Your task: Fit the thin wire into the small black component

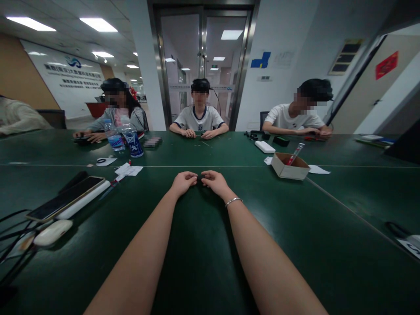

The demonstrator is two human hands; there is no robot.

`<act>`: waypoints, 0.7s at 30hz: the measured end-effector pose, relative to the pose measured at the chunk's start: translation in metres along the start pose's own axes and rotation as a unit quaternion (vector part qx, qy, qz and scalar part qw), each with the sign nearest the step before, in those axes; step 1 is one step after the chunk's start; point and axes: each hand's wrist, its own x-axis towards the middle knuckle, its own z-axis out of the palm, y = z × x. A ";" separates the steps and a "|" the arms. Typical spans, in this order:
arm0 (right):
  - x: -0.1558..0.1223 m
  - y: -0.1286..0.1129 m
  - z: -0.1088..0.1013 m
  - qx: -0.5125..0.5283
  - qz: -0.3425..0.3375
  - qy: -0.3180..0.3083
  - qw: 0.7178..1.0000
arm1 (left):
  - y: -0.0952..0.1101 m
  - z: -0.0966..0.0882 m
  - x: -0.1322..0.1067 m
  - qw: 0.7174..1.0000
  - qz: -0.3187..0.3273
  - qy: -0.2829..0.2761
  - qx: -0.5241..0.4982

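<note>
My left hand [184, 182] and my right hand [215, 183] rest close together on the dark green table [200, 245], fingertips facing each other across a narrow gap. On both, thumb and fingers are drawn together in a pinch. Something small and dark seems to lie between the fingertips, too small to make out. A silver bracelet [233, 201] circles my right wrist.
To the left lie a phone [67, 199], a white rounded case [53, 232], cables and paper slips [128, 169], with a water bottle [134, 142] behind. At right stands an open cardboard box [290, 170] holding a tube; a white power bank [264, 147] lies beyond. Several people sit around the table.
</note>
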 end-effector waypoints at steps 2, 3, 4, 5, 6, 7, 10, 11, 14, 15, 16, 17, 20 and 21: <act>0.001 0.002 -0.002 0.042 0.002 0.012 0.999 | 0.002 0.002 0.001 1.000 -0.009 0.004 -0.021; 0.002 0.003 -0.003 0.061 -0.002 0.012 0.998 | 0.002 0.002 0.000 1.000 -0.002 0.012 -0.018; 0.002 0.005 -0.004 0.078 -0.008 0.007 0.997 | 0.002 0.002 -0.001 1.000 0.008 0.020 -0.005; 0.003 0.006 -0.006 0.095 -0.014 0.000 0.995 | 0.002 0.003 -0.003 0.999 0.017 0.028 0.015; 0.003 0.008 -0.008 0.111 -0.019 -0.009 0.994 | 0.002 0.003 -0.004 0.999 0.024 0.033 0.035; 0.003 0.009 -0.009 0.127 -0.022 -0.019 0.992 | 0.002 0.003 -0.005 0.998 0.026 0.034 0.051; 0.004 0.013 -0.014 0.164 -0.025 -0.038 0.985 | 0.002 0.004 -0.006 0.997 0.028 0.027 0.061; 0.004 0.013 -0.015 0.173 -0.026 -0.042 0.984 | 0.002 0.004 -0.006 0.998 0.030 0.026 0.058; 0.004 0.014 -0.016 0.186 -0.027 -0.050 0.981 | 0.004 0.005 -0.006 0.997 0.039 0.027 0.054; 0.004 0.015 -0.017 0.187 -0.025 -0.052 0.981 | 0.005 0.005 -0.007 0.997 0.040 0.028 0.057; 0.004 0.014 -0.017 0.189 -0.023 -0.053 0.980 | 0.007 0.006 -0.008 0.997 0.039 0.029 0.061; 0.004 0.014 -0.017 0.190 -0.020 -0.054 0.980 | 0.009 0.006 -0.008 0.997 0.036 0.032 0.065; 0.005 0.014 -0.018 0.197 -0.014 -0.059 0.979 | 0.013 0.008 -0.011 0.996 0.023 0.037 0.074; 0.004 0.014 -0.018 0.199 -0.014 -0.061 0.978 | 0.013 0.008 -0.011 0.996 0.021 0.038 0.076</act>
